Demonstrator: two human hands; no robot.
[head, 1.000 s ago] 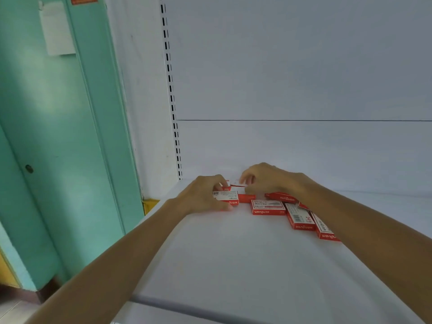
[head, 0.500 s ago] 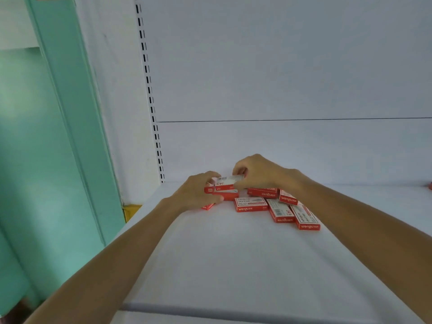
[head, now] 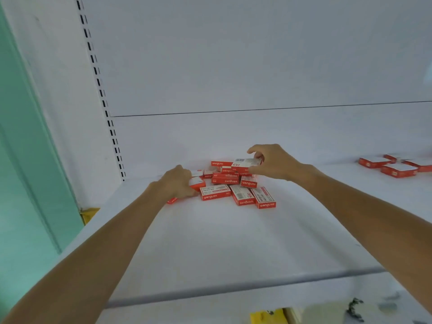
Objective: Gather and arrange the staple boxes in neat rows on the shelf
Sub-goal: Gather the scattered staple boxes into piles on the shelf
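Note:
Several small red-and-white staple boxes (head: 225,181) lie in a loose heap near the back left of the white shelf (head: 210,242). My right hand (head: 268,163) holds one staple box (head: 245,163) lifted above the heap, pinched between thumb and fingers. At the heap's left edge my left hand (head: 175,183) has its fingers curled round another box (head: 197,183). Three boxes lie flat in front: one (head: 215,192) facing me and two (head: 253,197) angled to its right.
A second group of red staple boxes (head: 397,166) lies at the far right of the shelf. A slotted upright (head: 102,97) runs up the back left corner. A teal door frame (head: 28,148) stands to the left. The shelf's front edge (head: 233,291) is near me.
The view has swung to the right, bringing the right-hand group of boxes into sight. My right hand has lifted a box higher above the heap and moved away from my left hand.

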